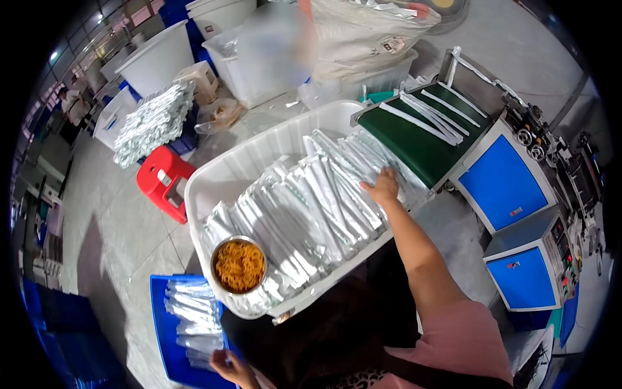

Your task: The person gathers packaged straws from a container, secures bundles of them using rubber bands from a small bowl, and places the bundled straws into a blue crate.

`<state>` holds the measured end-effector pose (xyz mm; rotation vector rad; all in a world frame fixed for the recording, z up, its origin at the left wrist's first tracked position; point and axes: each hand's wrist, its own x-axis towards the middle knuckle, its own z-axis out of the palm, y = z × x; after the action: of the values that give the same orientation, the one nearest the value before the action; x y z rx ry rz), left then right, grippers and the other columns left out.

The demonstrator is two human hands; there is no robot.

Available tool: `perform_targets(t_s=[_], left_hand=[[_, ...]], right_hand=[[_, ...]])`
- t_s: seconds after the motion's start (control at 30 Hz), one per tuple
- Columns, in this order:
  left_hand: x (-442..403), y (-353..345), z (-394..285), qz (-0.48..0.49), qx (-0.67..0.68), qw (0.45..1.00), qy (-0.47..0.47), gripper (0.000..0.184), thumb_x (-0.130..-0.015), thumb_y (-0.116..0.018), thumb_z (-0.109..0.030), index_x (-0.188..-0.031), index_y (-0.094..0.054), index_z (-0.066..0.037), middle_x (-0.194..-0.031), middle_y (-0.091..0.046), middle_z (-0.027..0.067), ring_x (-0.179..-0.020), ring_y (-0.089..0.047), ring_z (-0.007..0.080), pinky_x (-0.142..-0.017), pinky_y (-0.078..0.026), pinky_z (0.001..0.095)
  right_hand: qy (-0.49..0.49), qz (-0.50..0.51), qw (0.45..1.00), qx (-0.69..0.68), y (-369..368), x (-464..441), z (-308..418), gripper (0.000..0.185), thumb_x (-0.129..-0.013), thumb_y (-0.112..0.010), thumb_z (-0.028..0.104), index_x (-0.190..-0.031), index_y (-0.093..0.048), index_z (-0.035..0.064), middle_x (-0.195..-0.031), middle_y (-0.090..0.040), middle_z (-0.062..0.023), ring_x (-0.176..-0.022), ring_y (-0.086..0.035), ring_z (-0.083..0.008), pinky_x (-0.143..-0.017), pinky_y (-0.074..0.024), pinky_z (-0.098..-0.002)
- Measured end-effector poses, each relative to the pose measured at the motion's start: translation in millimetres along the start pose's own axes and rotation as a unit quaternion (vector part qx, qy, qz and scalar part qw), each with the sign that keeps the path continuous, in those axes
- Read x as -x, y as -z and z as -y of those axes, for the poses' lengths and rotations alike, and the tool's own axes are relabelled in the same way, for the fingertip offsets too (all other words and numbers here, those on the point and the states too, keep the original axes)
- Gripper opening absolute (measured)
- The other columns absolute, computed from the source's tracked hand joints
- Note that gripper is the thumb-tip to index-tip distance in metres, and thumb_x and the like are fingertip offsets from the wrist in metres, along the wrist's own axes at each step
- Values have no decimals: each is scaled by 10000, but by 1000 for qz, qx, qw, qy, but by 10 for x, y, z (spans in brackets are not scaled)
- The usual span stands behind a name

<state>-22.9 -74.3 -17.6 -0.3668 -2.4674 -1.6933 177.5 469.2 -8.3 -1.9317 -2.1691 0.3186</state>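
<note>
My right hand (383, 188) rests on long silver-wrapped packets (324, 194) at the right end of a large white tub (220, 170). Its thumb stands apart from the fingers, and nothing is gripped in it. At the lower left, my left hand (232, 369) is beside a blue crate (170, 353) with its fingers apart and seemingly holding nothing. Similar silver packets (194, 318) lie in that crate. A round metal bowl (216, 275) sits on the packets at the tub's near left corner, full of tangled orange loops (240, 266) that look like rubber bands.
A green conveyor belt (414, 146) carrying several thin packets (431, 117) ends over the tub's right side. Blue-panelled machines (508, 181) stand to the right. A red stool (162, 178) and a silver packet pile (159, 120) are left. A blurred patch covers part of the back.
</note>
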Motion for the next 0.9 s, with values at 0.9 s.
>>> perform_targets(t_s=[0.9], left_hand=[[-10,-807,-971,163,-314,913,-203,84,-693,-621,-77,-773,-595,-84,-715,-563,107,-643,-553,290,-573,-468,361]], right_hand=[[15,152,987,51,-198,-685,-105,604,-570,-706,288,-1051,-523,-28,-1088,-529,-239,-1079,-487,-315,-887,-410,-358]])
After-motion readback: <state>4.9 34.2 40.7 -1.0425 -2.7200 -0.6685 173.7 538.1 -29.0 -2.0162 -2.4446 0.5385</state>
